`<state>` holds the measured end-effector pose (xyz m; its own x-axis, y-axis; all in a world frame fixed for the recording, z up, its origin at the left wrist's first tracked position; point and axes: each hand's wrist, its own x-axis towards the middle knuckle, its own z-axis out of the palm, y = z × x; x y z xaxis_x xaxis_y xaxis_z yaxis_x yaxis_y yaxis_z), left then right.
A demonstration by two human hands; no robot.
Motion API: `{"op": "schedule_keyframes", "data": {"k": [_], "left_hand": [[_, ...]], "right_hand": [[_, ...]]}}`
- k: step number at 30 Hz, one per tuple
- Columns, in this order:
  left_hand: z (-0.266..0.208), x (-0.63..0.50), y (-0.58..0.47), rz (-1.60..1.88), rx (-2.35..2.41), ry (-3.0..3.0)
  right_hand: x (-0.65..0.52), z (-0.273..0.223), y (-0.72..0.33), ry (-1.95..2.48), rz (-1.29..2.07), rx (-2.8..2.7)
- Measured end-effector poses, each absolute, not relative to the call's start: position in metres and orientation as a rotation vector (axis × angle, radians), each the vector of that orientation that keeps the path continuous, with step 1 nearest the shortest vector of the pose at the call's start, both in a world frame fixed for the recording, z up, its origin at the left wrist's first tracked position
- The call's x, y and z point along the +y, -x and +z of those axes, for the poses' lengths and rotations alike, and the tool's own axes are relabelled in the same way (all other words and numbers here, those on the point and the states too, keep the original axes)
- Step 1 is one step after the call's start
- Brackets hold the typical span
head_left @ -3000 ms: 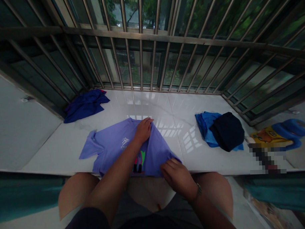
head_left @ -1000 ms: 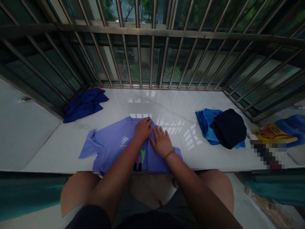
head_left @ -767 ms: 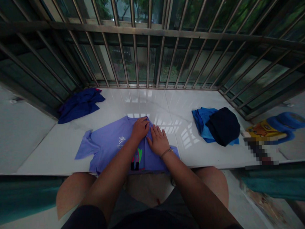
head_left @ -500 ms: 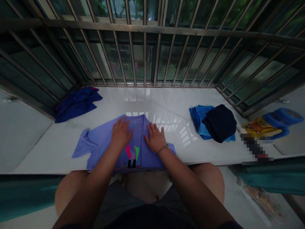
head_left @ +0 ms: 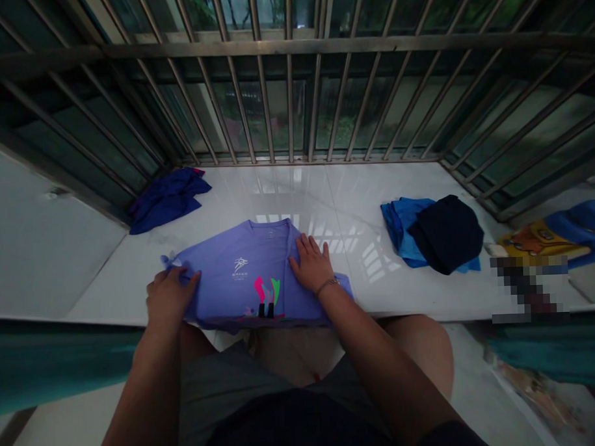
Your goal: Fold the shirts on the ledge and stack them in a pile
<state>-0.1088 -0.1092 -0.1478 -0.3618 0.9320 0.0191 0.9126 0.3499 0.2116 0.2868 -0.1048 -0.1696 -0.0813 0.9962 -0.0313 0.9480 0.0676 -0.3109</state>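
Note:
A lavender T-shirt (head_left: 216, 278) lies on the white ledge, its front edge hanging over the rim. It bears a small white logo and a pink, green and black print. Its right side is folded inward. At the left sleeve, my left hand (head_left: 170, 296) has its fingers curled around the bunched cloth; some fingertips are hidden. My right hand (head_left: 312, 265) rests flat on the folded right side near the collar, fingers stretched out and holding nothing.
Dark blue clothing (head_left: 167, 198) lies crumpled at the back left. Folded bright blue cloth (head_left: 402, 229) sits under a navy piece (head_left: 447, 234) on the right. Beyond it are a yellow and blue bag-like item (head_left: 546, 237) and a blurred-out object. Metal bars (head_left: 291, 47) enclose the ledge (head_left: 359, 195).
My left hand has moved from the shirt's chest out to the left sleeve and closed on it, uncovering the white logo. My right hand stays flat on the right side. The view has shifted slightly.

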Motion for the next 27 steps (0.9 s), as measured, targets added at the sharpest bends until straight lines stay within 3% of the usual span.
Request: {"op": "schedule_keyframes", "data": {"k": [8,13,18,20,24,27], "left_hand": [[-0.146,-0.141,0.107,0.363,2.791,-1.406],[-0.143,-0.127,0.13,0.316,2.689,-1.398],[-0.133,-0.126,0.123,0.863,2.486,-1.338],[-0.128,-0.142,0.107,1.028,2.181,-1.567],[-0.116,-0.179,0.076,0.602,1.405,-2.107],[-0.119,-0.19,0.08,0.404,1.397,-2.168]], "right_hand": [[-0.105,-0.169,-0.287,1.992,0.364,-2.157],[-0.105,-0.167,-0.287,2.006,0.384,-2.151],[-0.106,-0.166,-0.287,2.006,0.378,-2.15],[-0.106,-0.166,-0.287,2.009,0.372,-2.154],[-0.106,-0.164,-0.288,2.021,0.363,-2.166],[-0.106,-0.164,-0.287,2.032,0.35,-2.172]]}}
